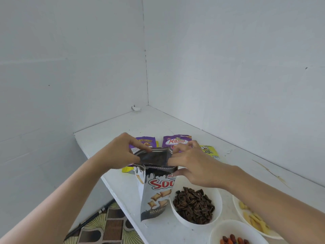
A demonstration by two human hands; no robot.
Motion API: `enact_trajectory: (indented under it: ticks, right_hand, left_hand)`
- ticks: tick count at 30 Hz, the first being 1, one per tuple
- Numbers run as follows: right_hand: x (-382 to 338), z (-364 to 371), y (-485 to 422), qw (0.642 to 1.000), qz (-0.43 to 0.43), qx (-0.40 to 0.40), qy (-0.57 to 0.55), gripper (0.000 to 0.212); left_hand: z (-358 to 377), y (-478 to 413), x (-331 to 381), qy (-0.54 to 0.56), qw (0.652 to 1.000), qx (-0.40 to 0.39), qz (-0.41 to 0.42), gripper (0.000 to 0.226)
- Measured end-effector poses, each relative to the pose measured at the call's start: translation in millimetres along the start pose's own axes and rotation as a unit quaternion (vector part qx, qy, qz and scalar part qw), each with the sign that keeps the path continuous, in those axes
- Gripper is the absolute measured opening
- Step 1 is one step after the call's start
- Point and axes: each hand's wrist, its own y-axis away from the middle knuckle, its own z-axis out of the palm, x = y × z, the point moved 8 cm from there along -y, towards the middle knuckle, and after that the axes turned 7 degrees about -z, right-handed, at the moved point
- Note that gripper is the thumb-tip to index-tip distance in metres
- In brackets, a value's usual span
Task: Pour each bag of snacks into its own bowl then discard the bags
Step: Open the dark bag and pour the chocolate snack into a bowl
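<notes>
I hold a white and black snack bag [155, 194] with red lettering upright above the white table [123, 189]. My left hand [121, 152] pinches the left side of its top and my right hand [193, 166] pinches the right side, with the mouth spread apart. Just right of the bag stands a white bowl [218, 201] of dark striped seeds. A second bowl [236, 207] at the right edge holds pale yellow sticks. A third bowl [228, 228] at the bottom holds brown and coloured pieces.
Behind my hands lie two purple bags [146, 140] [176, 140] and a yellow bag [210, 151] flat on the table. Another yellow bag [126, 169] peeks out under my left wrist. Walls close the table's back and right. The table's left edge drops to a patterned floor [109, 226].
</notes>
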Motion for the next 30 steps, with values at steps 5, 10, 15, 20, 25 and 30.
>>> enact_trajectory:
  ticks: [5,10,15,20,25,30]
  right_hand:
    - [-4.8,-28.3,-2.2,0.995,0.008,0.094,0.007,0.022]
    - [-16.9,-66.5,-6.9,0.986,-0.028,0.162,-0.018,0.011]
    - [-17.8,-89.8,1.7,0.971,-0.021,0.238,0.022,0.009]
    - [-14.8,-104.7,20.6,0.95,-0.009,0.308,0.056,0.009]
    - [3.5,-128.7,53.7,0.935,0.063,0.341,0.074,0.01]
    - [12.9,-149.1,97.1,0.908,0.135,0.382,0.104,0.013]
  left_hand:
    - [-36.1,8.0,11.2,0.083,0.989,0.119,0.013,0.041]
    - [-69.2,15.6,30.1,0.145,0.972,0.179,0.037,0.038]
    - [-63.4,22.2,60.3,0.145,0.973,0.158,0.088,0.039]
    - [-27.7,26.0,92.7,0.176,0.974,0.051,0.133,0.037]
    - [16.1,36.4,124.2,0.272,0.937,-0.058,0.213,0.03]
    - [66.3,26.7,145.4,0.352,0.902,-0.113,0.223,0.044]
